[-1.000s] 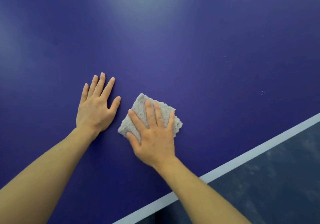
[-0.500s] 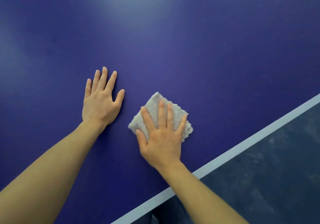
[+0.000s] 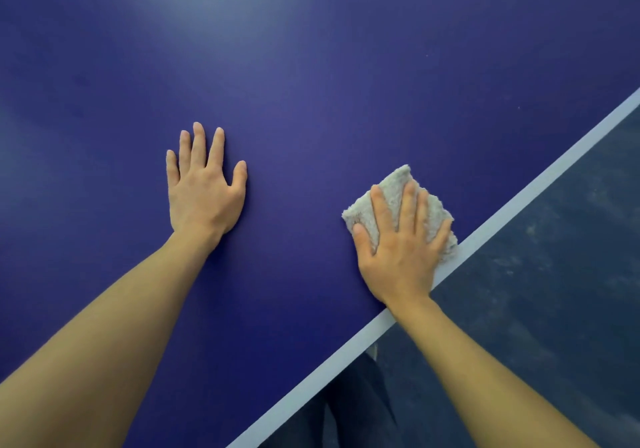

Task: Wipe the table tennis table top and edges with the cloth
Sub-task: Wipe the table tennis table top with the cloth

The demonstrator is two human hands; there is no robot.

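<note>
Head view shows two hands on one blue table tennis table (image 3: 311,83): the left hand (image 3: 202,191) lies flat, fingers straight and holding nothing. The right hand (image 3: 398,250) presses straight fingers on the one grey folded cloth (image 3: 394,187), which overlaps the white edge line (image 3: 519,201) beside the dark floor (image 3: 554,291).

Right hand (image 3: 398,253) on cloth (image 3: 391,191) at table (image 3: 311,83) edge; left hand (image 3: 201,194) well left.

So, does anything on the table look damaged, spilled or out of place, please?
Nothing stands out. The right hand presses the cloth flat at the white edge line; the left hand rests on the table.
</note>
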